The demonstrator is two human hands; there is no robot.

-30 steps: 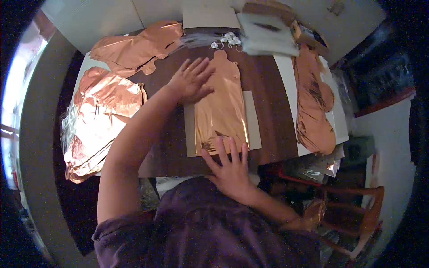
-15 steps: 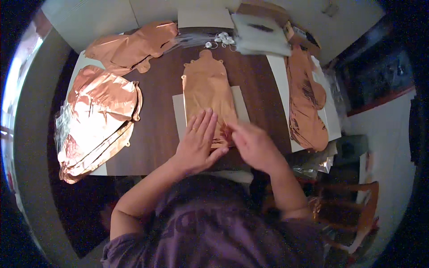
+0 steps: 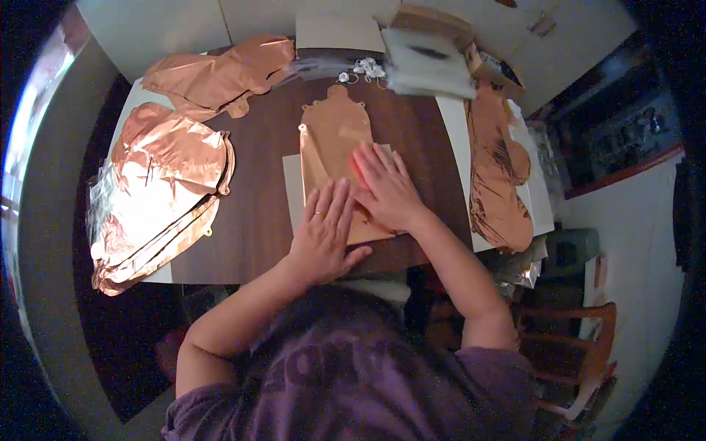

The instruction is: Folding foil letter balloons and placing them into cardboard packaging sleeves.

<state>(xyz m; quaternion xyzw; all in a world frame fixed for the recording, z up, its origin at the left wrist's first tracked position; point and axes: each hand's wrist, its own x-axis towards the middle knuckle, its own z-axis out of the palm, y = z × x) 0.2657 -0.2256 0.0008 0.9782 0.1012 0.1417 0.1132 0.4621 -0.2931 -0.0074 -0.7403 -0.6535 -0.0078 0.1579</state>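
Observation:
A flat, copper-coloured foil balloon, folded into a long narrow shape with small tabs at its far end, lies in front of me on a pale card. My left hand rests flat on its near part, fingers stretched forward and thumb out to the side. Further up on the right edge, my right hand lies flat on the foil with its fingers extended, tips toward the far side. Neither hand grips anything. Both hands cover part of the balloon's near half.
More copper foil balloons lie in a shiny pile at left, a spread one at far left and a stack at right. White ribbon coils and a stack of clear bags sit at the back. A wooden chair stands lower right.
My right hand has moved from the balloon's near right corner forward and left onto the foil, opening flat. The near right part of the foil now lies wider. My left hand has stayed in place.

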